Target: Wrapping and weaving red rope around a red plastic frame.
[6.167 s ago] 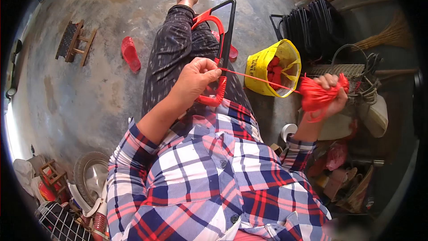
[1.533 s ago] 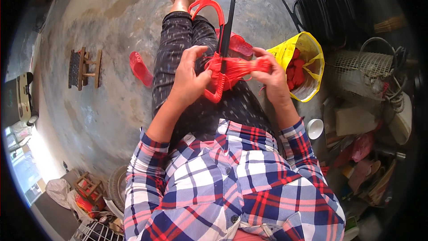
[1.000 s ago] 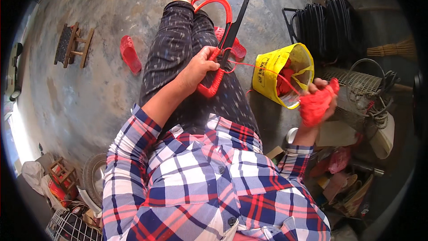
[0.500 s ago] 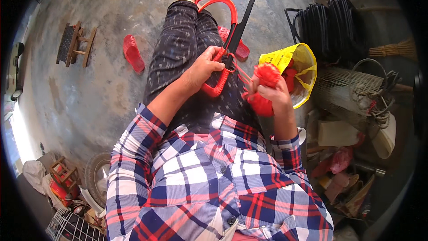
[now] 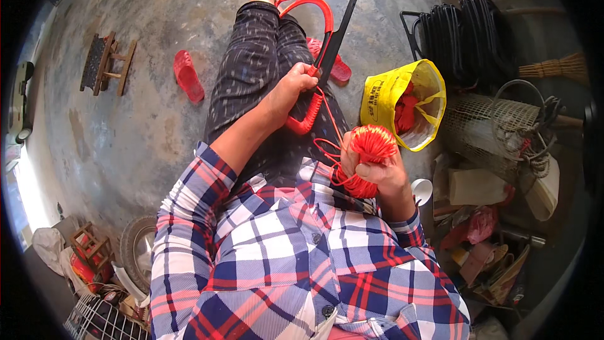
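Observation:
My left hand [image 5: 292,90] is closed round a black frame [image 5: 337,39] that rests on my lap and legs. Red cord wrapping [image 5: 306,121] covers the frame's curved near end, and more red shows on its far part. In my right hand [image 5: 385,178] is a thick bundle of red cord [image 5: 372,143], with the fingers curled round it. A thin strand runs from the bundle up to the frame beside my left hand, while loose loops hang at the bundle's left.
A yellow bag [image 5: 381,99] with red cord inside stands right of my legs. Beyond it are many black frames [image 5: 450,41], a straw broom [image 5: 547,70] and a mesh roll [image 5: 484,116]. Red slippers [image 5: 188,75] and a small wooden stool [image 5: 108,64] are on the floor.
My right hand has drawn the cord bundle down toward my waist, stretching the strand from the frame. The left hand stays on the frame, nearly still.

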A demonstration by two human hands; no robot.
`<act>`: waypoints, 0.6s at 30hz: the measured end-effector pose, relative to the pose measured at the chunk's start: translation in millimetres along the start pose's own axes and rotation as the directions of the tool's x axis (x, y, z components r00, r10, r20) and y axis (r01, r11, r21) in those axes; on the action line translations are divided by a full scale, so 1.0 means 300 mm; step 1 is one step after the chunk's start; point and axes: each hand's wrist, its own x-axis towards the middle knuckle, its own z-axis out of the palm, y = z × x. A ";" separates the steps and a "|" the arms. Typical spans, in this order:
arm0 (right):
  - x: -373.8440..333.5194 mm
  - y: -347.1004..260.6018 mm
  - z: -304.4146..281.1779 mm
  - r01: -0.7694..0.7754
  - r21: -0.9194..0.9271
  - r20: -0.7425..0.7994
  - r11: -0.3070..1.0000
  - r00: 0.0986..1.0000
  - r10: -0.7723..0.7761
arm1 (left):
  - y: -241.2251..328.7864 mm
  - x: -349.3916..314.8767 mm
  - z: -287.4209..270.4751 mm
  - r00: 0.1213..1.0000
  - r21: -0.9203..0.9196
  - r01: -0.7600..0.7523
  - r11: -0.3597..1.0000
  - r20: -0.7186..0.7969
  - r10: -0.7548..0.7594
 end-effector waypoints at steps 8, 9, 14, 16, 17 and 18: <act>-0.010 -0.010 0.015 0.116 0.189 -0.185 0.975 0.979 -0.080 | -0.006 0.013 -0.008 1.000 0.023 0.012 1.000 -0.005 -0.011; -0.013 -0.016 0.019 0.146 0.189 -0.237 0.971 0.966 -0.100 | -0.004 0.011 -0.009 1.000 0.025 0.008 1.000 -0.012 -0.008; -0.008 -0.051 0.041 0.129 0.258 -0.255 0.958 0.965 -0.061 | -0.022 0.003 -0.016 0.995 0.028 -0.099 0.995 0.026 0.098; 0.001 -0.061 0.056 0.127 0.228 -0.260 0.965 0.963 -0.066 | -0.027 0.009 -0.022 0.997 0.035 -0.071 0.997 0.013 0.071; 0.006 -0.065 0.063 0.119 0.229 -0.250 0.966 0.966 -0.060 | -0.026 0.009 -0.021 0.997 0.029 -0.079 0.996 0.029 0.078; 0.011 -0.071 0.069 0.112 0.206 -0.242 0.972 0.968 -0.061 | -0.023 0.006 -0.016 0.997 0.030 -0.070 0.997 0.017 0.070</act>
